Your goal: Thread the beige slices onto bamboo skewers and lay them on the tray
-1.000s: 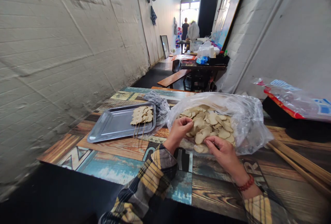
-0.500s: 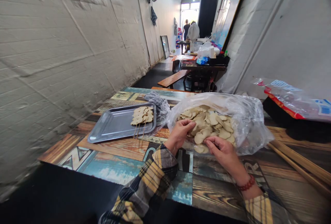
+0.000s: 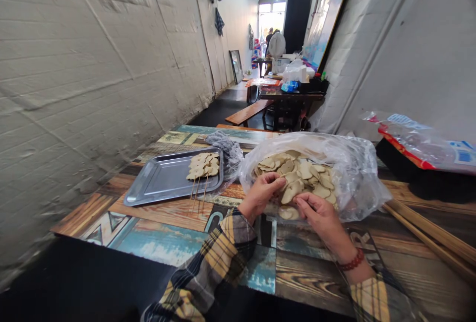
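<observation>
A clear plastic bag (image 3: 353, 173) full of flat beige slices (image 3: 308, 175) lies open on the patterned table (image 3: 174, 232). My left hand (image 3: 260, 194) is at the bag's mouth, fingers pinched on a thin skewer with slices on it. My right hand (image 3: 320, 215) sits just right of it, fingers curled round a beige slice (image 3: 292, 190). Left of the bag, a metal tray (image 3: 163, 180) holds several skewers of slices (image 3: 203, 165), their sticks poking over the near rim.
A bundle of long bamboo sticks (image 3: 427, 235) lies at the right. A printed plastic package (image 3: 420, 143) rests on something dark behind it. A crumpled bag (image 3: 226, 146) lies behind the tray. Benches, another table and people stand far down the corridor.
Both hands have shifted slightly within the bag's mouth; my left hand has moved a little right towards the right hand. The tray and bag stay put.
</observation>
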A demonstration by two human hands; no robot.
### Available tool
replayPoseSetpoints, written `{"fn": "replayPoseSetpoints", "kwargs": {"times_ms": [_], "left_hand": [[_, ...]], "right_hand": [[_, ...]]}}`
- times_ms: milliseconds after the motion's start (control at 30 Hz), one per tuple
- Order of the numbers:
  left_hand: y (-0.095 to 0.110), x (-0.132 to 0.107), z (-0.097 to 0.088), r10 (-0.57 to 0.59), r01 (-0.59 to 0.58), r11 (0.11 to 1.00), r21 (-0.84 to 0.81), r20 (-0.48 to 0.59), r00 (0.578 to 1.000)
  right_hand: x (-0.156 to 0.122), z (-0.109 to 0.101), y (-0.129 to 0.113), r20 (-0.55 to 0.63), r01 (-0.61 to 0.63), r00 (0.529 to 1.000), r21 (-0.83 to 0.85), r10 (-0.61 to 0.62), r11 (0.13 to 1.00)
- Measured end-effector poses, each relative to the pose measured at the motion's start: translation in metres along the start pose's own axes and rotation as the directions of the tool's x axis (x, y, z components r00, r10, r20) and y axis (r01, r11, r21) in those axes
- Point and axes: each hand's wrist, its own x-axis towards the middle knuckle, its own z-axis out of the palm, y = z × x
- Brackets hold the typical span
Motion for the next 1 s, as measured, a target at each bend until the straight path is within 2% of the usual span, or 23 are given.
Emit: {"fn": "replayPoseSetpoints", "kwargs": {"times_ms": [133,267,633,767,933,1000], "left_hand": [[0.0038,-0.0020,0.0007,-0.007,0.009,0.998,-0.062,0.033,0.999],[0.0028,-0.0014,0.0003,-0.023,0.024,0.994,-0.103,0.011,1.000],[0.0025,0.0002,-0.0030,-0.113,0.116,0.984,-0.133,0.029,0.993],[0.0017,-0.0002,-0.0025,-0.106,0.105,0.985,-0.141,-0.005,0.994],[-0.0015,-0.0003,0.0032,-0.096,0.100,0.982,-0.161,0.030,0.995],[-0.0014,0.0005,0.0028,-0.093,0.092,0.982,-0.168,0.001,0.996]], "right_hand": [[0.0004,-0.0004,-0.0035,0.003,-0.043,0.999,0.072,0.043,0.996],[-0.0002,-0.0011,-0.0034,0.008,-0.048,0.999,0.073,0.048,0.996],[-0.0010,-0.0004,0.0026,-0.033,0.024,0.999,-0.097,-0.028,0.995],[-0.0011,0.0001,-0.0015,-0.030,0.038,0.999,-0.130,-0.042,0.991],[-0.0010,0.0000,-0.0018,-0.009,0.058,0.998,-0.157,-0.060,0.986],[-0.0011,-0.0002,-0.0015,-0.002,0.053,0.999,-0.160,-0.054,0.986]]}}
